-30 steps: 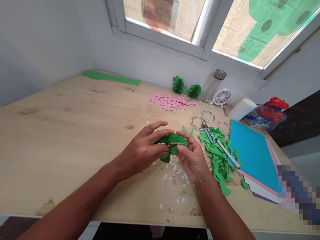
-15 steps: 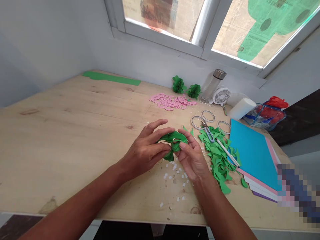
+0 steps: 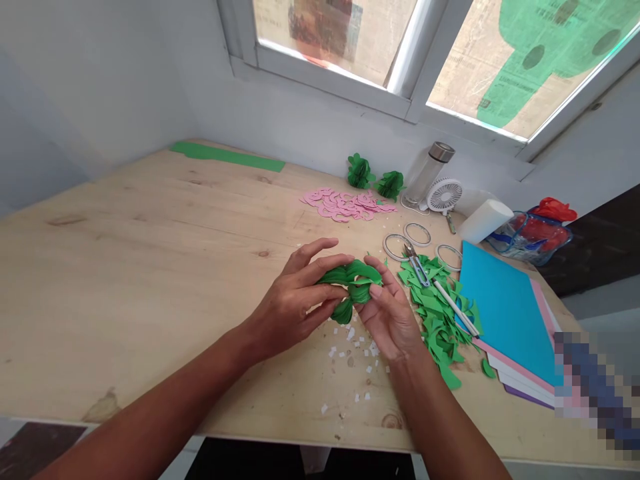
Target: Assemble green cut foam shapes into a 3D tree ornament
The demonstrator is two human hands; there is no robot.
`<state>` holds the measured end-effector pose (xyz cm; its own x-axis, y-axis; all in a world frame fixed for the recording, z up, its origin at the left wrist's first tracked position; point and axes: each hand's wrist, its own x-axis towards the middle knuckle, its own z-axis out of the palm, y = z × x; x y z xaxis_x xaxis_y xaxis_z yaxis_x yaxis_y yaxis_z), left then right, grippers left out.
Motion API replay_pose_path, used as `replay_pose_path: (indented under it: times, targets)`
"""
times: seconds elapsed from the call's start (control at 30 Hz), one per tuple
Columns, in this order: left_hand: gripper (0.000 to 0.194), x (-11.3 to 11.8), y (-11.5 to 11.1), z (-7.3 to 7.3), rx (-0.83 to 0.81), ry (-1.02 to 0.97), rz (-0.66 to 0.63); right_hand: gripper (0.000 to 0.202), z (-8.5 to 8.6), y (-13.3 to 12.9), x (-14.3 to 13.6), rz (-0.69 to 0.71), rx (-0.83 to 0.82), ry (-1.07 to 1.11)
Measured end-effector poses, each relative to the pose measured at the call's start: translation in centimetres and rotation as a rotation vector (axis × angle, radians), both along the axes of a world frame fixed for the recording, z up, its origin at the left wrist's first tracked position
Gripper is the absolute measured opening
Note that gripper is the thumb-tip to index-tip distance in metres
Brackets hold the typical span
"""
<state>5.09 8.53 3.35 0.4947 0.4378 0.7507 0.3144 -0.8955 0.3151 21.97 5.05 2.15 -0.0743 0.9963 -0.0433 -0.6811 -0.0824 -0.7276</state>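
Note:
A layered green paper piece [image 3: 350, 275], curved with rounded lobes, is held above the table between both hands. My left hand [image 3: 295, 293] grips its left side, the fingers along the top and side. My right hand [image 3: 393, 307] pinches its right end between thumb and fingers. Small white paper bits [image 3: 357, 343] lie on the table below. Right of my right hand is a heap of green paper scraps [image 3: 437, 320], with small snips [image 3: 417, 265] and a white pen [image 3: 455, 308] on it.
Pink paper cutouts [image 3: 345, 204], two green paper shapes [image 3: 359, 171], a bottle [image 3: 427, 175] and a small fan [image 3: 445, 195] stand or lie toward the wall. Tape rolls [image 3: 417, 233] and blue sheets [image 3: 505, 307] are at right. A green strip [image 3: 227, 155] lies far left.
The right end of the green paper piece and the fingers of my right hand have shifted slightly right. The view has moved a little. Both hands keep their hold.

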Motion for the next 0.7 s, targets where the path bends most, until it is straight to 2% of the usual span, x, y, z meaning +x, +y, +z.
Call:
replay_pose_path:
  times: [0.27, 0.57, 0.7]
  targets:
    - [0.013, -0.14, 0.16, -0.43, 0.019, -0.01, -0.007, 0.041, -0.01, 0.06, 0.1, 0.021, 0.0, -0.025]
    - [0.014, 0.07, -0.27, -0.31, -0.004, -0.009, 0.029, 0.042, 0.05, -0.14, -0.12, 0.029, 0.0, -0.05]
    - [0.014, -0.06, -0.15, -0.18, -0.015, 0.0, 0.002, 0.042, 0.03, -0.1, -0.01, 0.028, 0.008, -0.044]
